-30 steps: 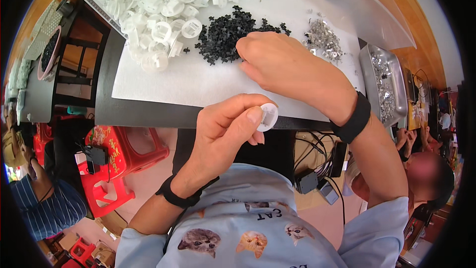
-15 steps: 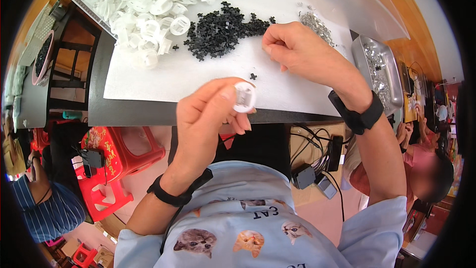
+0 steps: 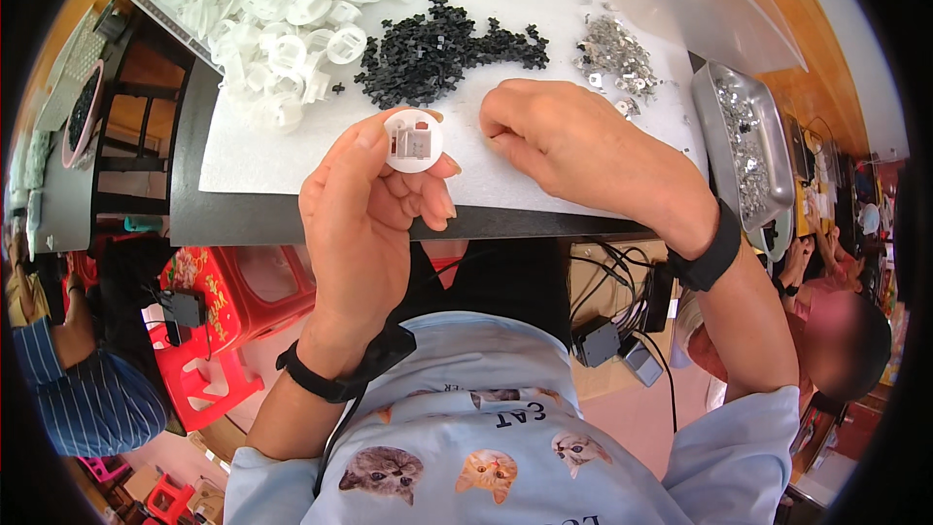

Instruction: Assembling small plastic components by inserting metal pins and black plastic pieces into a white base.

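Note:
My left hand [image 3: 350, 196] is closed on a round white plastic part [image 3: 425, 148], gripped by its edge between thumb and fingers, its square-recessed face turned up. Off to its right, above the white sheet [image 3: 258, 167], my right hand [image 3: 588, 148] has thumb and fingertips pinched together. Whatever is between those fingertips, if anything, is hidden. Beyond the hands lies a pile of small black cross-shaped pieces [image 3: 413, 58]. A smaller pile of shiny metal pieces [image 3: 619, 56] sits past my right hand. At the back left spreads a large heap of translucent white plastic parts [image 3: 292, 5].
A steel tray [image 3: 777, 160] with metal pieces stands right of the sheet. The dark table edge [image 3: 505, 222] runs just before me. Below are red stools [image 3: 255, 297] at left and cables with black boxes [image 3: 595, 342] at right. Other people sit on both sides.
My left hand has moved left and away from me with the white part, now turned face up. My right hand has come slightly left and nearer; the single black cross on the sheet no longer shows.

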The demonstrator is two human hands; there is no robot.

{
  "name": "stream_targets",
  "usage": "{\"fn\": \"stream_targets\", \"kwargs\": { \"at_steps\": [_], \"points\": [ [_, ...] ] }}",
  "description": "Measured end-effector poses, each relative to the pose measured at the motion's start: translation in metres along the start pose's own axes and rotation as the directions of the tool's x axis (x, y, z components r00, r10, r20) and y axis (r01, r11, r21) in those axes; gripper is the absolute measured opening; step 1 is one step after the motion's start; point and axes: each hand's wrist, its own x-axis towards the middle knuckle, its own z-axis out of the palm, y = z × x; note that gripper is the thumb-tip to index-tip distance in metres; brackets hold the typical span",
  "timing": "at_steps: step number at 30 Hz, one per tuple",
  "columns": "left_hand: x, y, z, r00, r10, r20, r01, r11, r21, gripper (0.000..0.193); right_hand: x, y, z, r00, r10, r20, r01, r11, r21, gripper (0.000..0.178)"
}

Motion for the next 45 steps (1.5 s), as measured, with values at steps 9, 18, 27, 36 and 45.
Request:
{"fn": "stream_targets", "kwargs": {
  "at_steps": [9,18,27,36,45],
  "points": [
    [0.004,-0.002,0.002,0.986,-0.166,0.026,0.165,0.986,0.015,0.04,-0.009,0.009,-0.025,0.916,0.335,0.221,-0.383,0.564,0.732,0.016],
    [0.011,-0.007,0.024,0.958,-0.268,0.103,0.27,0.963,-0.002,0.037,-0.021,0.005,-0.032,0.926,0.317,0.203,-0.328,0.413,0.849,0.016],
    [0.014,-0.009,0.03,0.937,-0.347,0.023,0.347,0.937,0.035,0.042,-0.014,-0.015,-0.029,0.976,0.217,0.034,-0.175,0.678,0.714,0.015],
    [0.015,-0.004,0.027,0.903,-0.431,0.006,0.429,0.9,0.075,0.04,-0.012,-0.017,-0.021,0.985,0.029,-0.167,0.041,0.915,0.401,0.012],
    [0.015,-0.006,0.024,0.91,-0.412,0.04,0.409,0.91,0.063,0.05,-0.01,-0.016,-0.013,0.911,-0.265,-0.315,0.302,0.951,0.073,0.011]
  ]
}}
